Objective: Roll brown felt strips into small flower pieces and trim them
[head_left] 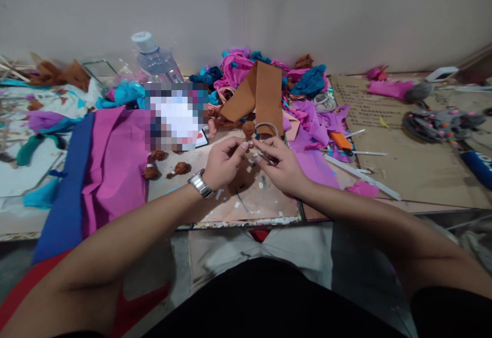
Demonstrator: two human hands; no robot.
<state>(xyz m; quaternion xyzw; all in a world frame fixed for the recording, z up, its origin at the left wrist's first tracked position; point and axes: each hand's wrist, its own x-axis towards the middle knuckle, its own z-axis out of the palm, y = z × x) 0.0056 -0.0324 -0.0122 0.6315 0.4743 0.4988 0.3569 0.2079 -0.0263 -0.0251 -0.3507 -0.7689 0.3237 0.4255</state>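
Over the middle of the worktable, my left hand [225,161] is closed in a pinch at the narrow neck of a brown crumpled-paper ball [248,129]. A small white band shows at that neck. My right hand [280,164] is closed close beside it, fingertips almost touching the left ones. A grey metal tool with a thin loop [268,126] sticks out past its fingers; it looks like scissors, but the palm hides most of it. More brown paper balls with white-banded necks [180,169] lie left of my left hand. A folded brown paper strip [269,92] lies behind both hands.
A clear bottle [159,64] stands at the back left, behind a pixelated patch. Pink paper sheets [115,164] and a blue sheet [69,184] drape over the front edge. Purple scraps, an orange cutter [341,142] and white sticks [363,176] lie right, on and near cardboard [384,164].
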